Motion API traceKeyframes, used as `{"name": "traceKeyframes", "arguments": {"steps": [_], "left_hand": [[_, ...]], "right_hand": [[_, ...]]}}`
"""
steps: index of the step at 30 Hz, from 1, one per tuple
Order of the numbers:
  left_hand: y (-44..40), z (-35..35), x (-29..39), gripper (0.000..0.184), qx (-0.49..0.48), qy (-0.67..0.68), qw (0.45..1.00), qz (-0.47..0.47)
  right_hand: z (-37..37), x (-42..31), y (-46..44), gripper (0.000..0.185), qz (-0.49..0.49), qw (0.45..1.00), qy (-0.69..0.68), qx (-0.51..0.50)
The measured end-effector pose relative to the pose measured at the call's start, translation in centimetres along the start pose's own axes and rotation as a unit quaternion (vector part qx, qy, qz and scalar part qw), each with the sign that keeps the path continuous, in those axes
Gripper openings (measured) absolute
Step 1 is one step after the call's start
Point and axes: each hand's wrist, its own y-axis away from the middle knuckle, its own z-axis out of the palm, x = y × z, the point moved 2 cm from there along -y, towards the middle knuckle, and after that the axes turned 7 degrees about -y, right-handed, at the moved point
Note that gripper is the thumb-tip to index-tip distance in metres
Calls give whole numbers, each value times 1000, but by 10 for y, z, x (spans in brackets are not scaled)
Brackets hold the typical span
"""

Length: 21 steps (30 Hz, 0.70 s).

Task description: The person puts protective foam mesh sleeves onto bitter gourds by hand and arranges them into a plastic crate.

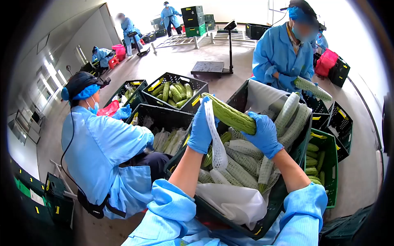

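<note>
Both my hands wear blue gloves and are above a dark crate [283, 186]. My right hand [262, 135] is closed around the near end of a ridged green bitter gourd [230, 115]. My left hand [200, 130] grips a white foam net sleeve [218, 153], which hangs down in front of its fingers. The gourd's far end lies at my left fingertips; whether they also press on it is hard to tell. Below, several gourds in foam nets [242, 164] fill the crate, with a white liner [234, 203] folded over its near side. Bare green gourd [208, 158] shows at its left.
A person in blue [106, 143] sits close on my left beside a crate of wrapped produce [166, 137]. Another co-worker [283, 57] faces me, holding a netted gourd [314, 89]. Crates of green gourds [174, 92] stand ahead and at right [328, 164]. A floor scale [207, 67] stands beyond.
</note>
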Motion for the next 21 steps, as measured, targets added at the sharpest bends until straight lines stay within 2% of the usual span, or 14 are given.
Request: {"name": "traceKeyframes", "arguments": {"steps": [3, 6, 11, 12, 15, 16, 19, 21], "left_hand": [[1, 1, 4, 41, 17, -47, 998, 32], [8, 8, 11, 42, 8, -33, 999, 20], [14, 11, 24, 45, 40, -64, 997, 3], [15, 12, 25, 45, 28, -69, 997, 5], [11, 7, 24, 46, -8, -85, 996, 10], [6, 2, 19, 47, -52, -80, 994, 58], [-1, 2, 14, 39, 24, -87, 996, 22], [5, 10, 13, 18, 69, -164, 984, 8]], "right_hand": [[-6, -5, -3, 68, -41, 998, 46, 5], [-6, -10, -5, 70, -46, 998, 38, -6], [-10, -24, -8, 73, -20, 994, -80, -68], [-10, -25, -7, 74, -7, 991, -109, -81], [-2, -19, 2, 75, -25, 991, -58, -115], [-1, -17, 3, 75, -27, 993, -32, -108], [-4, -14, 4, 73, -45, 995, 43, -77], [-8, -13, 0, 72, -74, 993, 85, -43]]}}
